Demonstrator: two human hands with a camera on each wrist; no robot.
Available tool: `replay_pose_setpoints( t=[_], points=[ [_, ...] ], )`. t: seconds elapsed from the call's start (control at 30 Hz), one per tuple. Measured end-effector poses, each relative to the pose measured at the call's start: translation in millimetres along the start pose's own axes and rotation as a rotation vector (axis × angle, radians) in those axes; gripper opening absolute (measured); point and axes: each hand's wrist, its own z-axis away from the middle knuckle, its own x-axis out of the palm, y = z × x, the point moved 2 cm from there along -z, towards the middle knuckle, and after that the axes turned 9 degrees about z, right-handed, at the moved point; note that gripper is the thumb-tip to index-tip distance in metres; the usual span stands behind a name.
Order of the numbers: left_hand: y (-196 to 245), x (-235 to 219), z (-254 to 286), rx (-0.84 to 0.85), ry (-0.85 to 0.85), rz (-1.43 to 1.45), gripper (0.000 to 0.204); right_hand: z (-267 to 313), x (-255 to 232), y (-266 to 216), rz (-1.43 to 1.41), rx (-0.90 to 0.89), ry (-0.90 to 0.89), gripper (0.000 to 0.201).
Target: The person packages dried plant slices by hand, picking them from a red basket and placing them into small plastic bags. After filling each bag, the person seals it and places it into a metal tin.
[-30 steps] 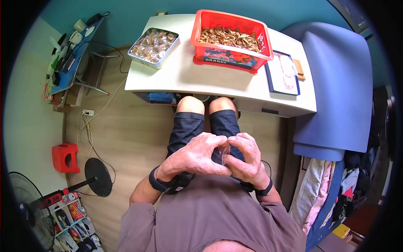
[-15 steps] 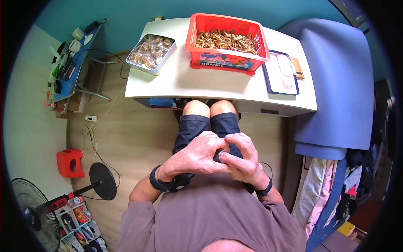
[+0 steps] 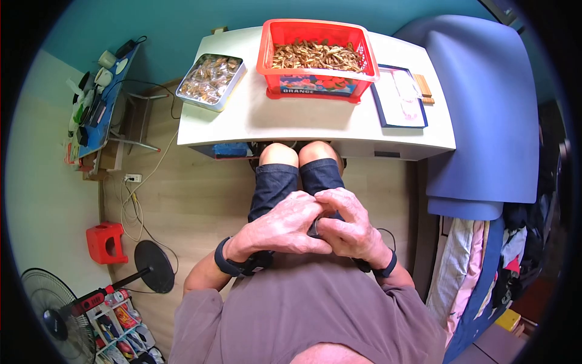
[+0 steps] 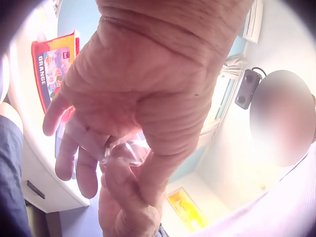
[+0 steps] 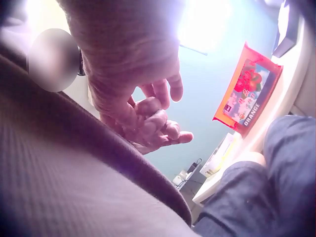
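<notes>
Both hands meet above the lap in the head view. Between the thumb and fingers of the left hand is a small clear plastic piece, crinkled and shiny in the left wrist view. The right hand pinches at the same plastic with its thumb and index finger curled, touching the left fingertips. What the plastic contains cannot be told. On the white table stand a red basket of dried brown strips and, to its left, a metal tin holding small clear packets.
A dark-edged tray with a clear bag lies on the table's right, beside wooden blocks. A blue padded cover stands at the right. On the left are a red stool, a fan and a small blue table.
The right fingers have closed in nearer the left hand, and the gap between the hands is smaller. The head view has shifted slightly, so the table items appear further left.
</notes>
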Motion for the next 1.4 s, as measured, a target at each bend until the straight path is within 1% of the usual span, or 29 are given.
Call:
replay_pose_setpoints(
  t=[0.07,0.1,0.13,0.2,0.23,0.27,0.3,0.33,0.37,0.4,0.43,0.47,0.53,0.57,0.6,0.7,0.77,0.87,1.0,1.07,1.1,1.13,1.17,1.2,1.23,1.27,1.33,1.37,1.4],
  points=[
    [-8.1,-5.3,8.2,-0.067,0.029,0.019,0.056,-2.6,-7.2,-1.2,-0.020,0.051,-0.007,0.019],
    [-8.7,-10.1,9.2,-0.032,0.068,0.065,0.054,-3.2,-9.9,-0.6,-0.034,0.057,0.013,0.018],
    [-11.1,-15.2,12.2,0.048,0.077,0.067,0.056,-1.8,-12.0,0.3,-0.030,0.060,0.017,0.018],
    [-1.7,-25.3,14.5,0.187,0.165,0.103,0.049,2.1,-16.5,5.2,-0.136,0.172,-0.009,0.018],
    [3.2,-27.2,16.3,0.187,0.164,0.102,0.049,3.6,-19.3,7.4,-0.228,0.223,-0.046,0.020],
    [6.0,-27.6,18.9,0.074,0.135,0.232,0.047,6.0,-20.4,8.3,-0.229,0.222,-0.047,0.020],
    [7.1,-26.9,21.4,-0.041,0.108,0.360,0.045,8.9,-19.4,9.8,-0.322,0.262,-0.066,0.021],
    [9.0,-25.5,20.4,-0.042,0.112,0.357,0.045,9.9,-18.0,10.3,-0.414,0.301,-0.085,0.022],
    [10.1,-21.4,16.7,-0.080,0.095,0.386,0.043,9.3,-17.7,8.4,-0.471,0.331,-0.073,0.020],
    [10.6,-17.4,13.4,-0.117,0.076,0.415,0.041,10.9,-17.9,7.9,-0.471,0.332,-0.073,0.020],
    [10.2,-13.9,11.5,-0.123,0.034,0.454,0.039,14.0,-18.2,8.2,-0.515,0.360,-0.091,0.019],
    [7.0,-10.3,10.6,-0.121,0.029,0.455,0.039,16.8,-18.6,8.3,-0.555,0.390,-0.108,0.018],
    [2.0,-3.0,9.4,-0.079,0.014,0.463,0.038,21.0,-18.9,7.7,-0.571,0.396,-0.105,0.018],
    [2.3,-0.9,9.5,-0.093,0.033,0.473,0.033,22.4,-19.0,7.0,-0.595,0.398,-0.108,0.018],
    [1.7,1.7,9.2,-0.092,0.030,0.472,0.033,22.4,-19.5,5.9,-0.592,0.398,-0.105,0.018],
    [1.4,6.7,9.7,-0.056,0.079,0.406,0.028,22.6,-21.5,2.9,-0.519,0.376,-0.059,0.017],
    [3.2,7.7,10.3,-0.156,0.095,0.496,0.019,25.1,-21.5,2.9,-0.514,0.391,-0.058,0.017],
    [-0.2,7.7,12.3,-0.202,0.053,0.474,0.013,28.5,-20.2,2.9,-0.527,0.395,-0.044,0.017],
    [-5.6,9.9,13.6,-0.183,-0.008,0.490,0.014,29.3,-23.4,4.4,-0.498,0.385,-0.068,0.014],
    [-8.2,10.6,13.9,-0.166,-0.095,0.579,0.016,31.9,-21.6,4.7,-0.596,0.343,-0.192,0.012],
    [-10.1,10.0,14.6,-0.170,-0.097,0.580,0.016,30.5,-20.4,1.8,-0.654,0.336,-0.227,0.010],
    [-11.8,10.3,15.4,-0.187,-0.131,0.655,0.016,31.9,-20.7,1.9,-0.657,0.340,-0.225,0.010],
    [-12.8,11.3,15.7,-0.204,-0.166,0.730,0.017,34.1,-20.2,1.7,-0.735,0.345,-0.298,0.010],
    [-11.8,12.0,15.5,-0.208,-0.168,0.734,0.017,36.5,-19.5,0.8,-0.814,0.351,-0.371,0.011],
    [-9.6,13.0,15.7,-0.244,-0.199,0.786,0.018,41.6,-15.8,2.5,-0.882,0.366,-0.351,0.014],
    [-8.5,14.0,15.9,-0.279,-0.228,0.837,0.018,43.3,-17.7,3.0,-0.884,0.369,-0.349,0.014],
    [-8.8,17.0,15.1,-0.277,-0.220,0.816,0.018,50.6,-17.9,5.9,-1.124,0.677,-0.501,0.017],
    [-8.9,18.2,14.8,-0.272,-0.209,0.794,0.019,52.6,-13.1,3.0,-1.169,0.723,-0.409,0.017],
    [-9.0,19.2,15.2,-0.275,-0.209,0.796,0.019,52.7,-12.8,1.4,-1.172,0.725,-0.408,0.017]
  ],
)
